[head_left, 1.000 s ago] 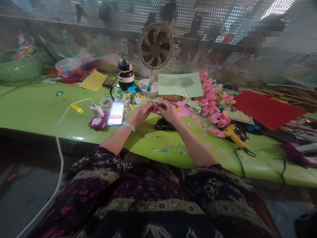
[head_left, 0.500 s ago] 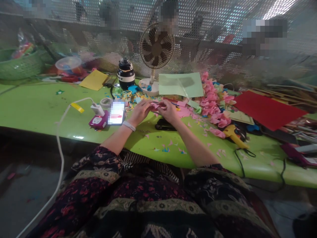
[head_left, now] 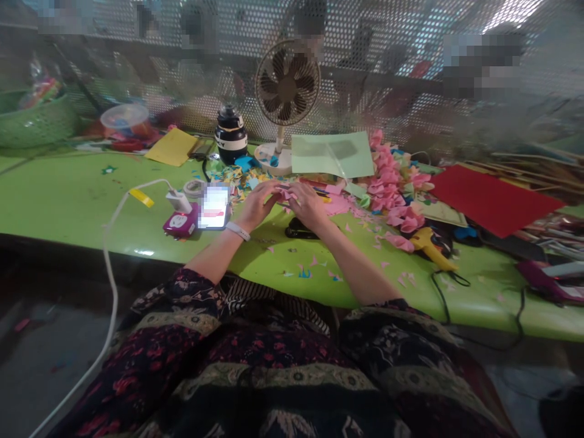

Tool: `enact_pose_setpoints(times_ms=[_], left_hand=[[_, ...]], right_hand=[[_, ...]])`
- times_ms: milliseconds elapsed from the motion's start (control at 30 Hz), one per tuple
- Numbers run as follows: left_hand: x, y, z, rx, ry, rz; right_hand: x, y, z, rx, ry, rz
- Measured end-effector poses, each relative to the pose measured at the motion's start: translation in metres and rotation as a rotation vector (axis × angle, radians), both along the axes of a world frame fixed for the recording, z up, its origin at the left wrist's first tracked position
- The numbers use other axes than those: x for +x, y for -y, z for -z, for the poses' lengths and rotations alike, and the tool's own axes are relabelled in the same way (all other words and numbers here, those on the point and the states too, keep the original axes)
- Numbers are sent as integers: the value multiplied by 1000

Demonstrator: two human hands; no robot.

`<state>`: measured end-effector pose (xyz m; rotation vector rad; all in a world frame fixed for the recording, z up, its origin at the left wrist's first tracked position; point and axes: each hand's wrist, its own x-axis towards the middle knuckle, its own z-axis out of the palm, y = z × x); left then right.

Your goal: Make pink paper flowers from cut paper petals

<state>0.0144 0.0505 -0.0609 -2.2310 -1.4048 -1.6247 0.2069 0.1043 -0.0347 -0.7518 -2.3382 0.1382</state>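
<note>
Between my two hands is a small piece of pink paper (head_left: 286, 193), partly hidden by the fingers. My left hand (head_left: 259, 204) pinches it from the left, a pale band on that wrist. My right hand (head_left: 309, 205) grips it from the right, fingers curled over it. Just below the hands lies a black stapler-like object (head_left: 298, 229). Beyond the right hand, pink paper (head_left: 340, 204) lies flat among scraps. A heap of pink paper flowers (head_left: 387, 182) stretches along the table to the right.
A lit phone (head_left: 214, 207) and a purple adapter (head_left: 181, 222) with a white cable sit left. Behind stand a fan (head_left: 287, 88), a black bottle (head_left: 230, 137) and a pale green sheet (head_left: 333, 153). Right are a yellow glue gun (head_left: 431, 248) and a red sheet (head_left: 495, 201).
My right hand's fingers have closed in over the pink paper, and the two hands are nearer each other. The paper is bent more between them.
</note>
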Motion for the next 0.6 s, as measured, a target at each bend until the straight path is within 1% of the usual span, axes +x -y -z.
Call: enact_pose_setpoints(times_ms=[100,167,233,333,367,433,500,600], left_hand=[[3,4,-4,-39,4,25],[8,8,-7,-85,61,81],[13,12,-10,-159,193,165],[18,16,-15,-347,512,280],[19,16,-17,-413,621,285],[18,16,-19,-530,784,252],[17,16,-21,-630,854,226],[18,16,-21,-740,881,299]], right_hand=[[0,2,-2,29,16,2],[0,2,-3,46,19,3],[0,0,-4,69,25,11],[1,-1,-3,110,45,18],[2,-2,-3,126,55,15],[3,-2,-3,158,76,9],[4,-3,-2,183,97,8],[4,-2,-2,189,130,15]])
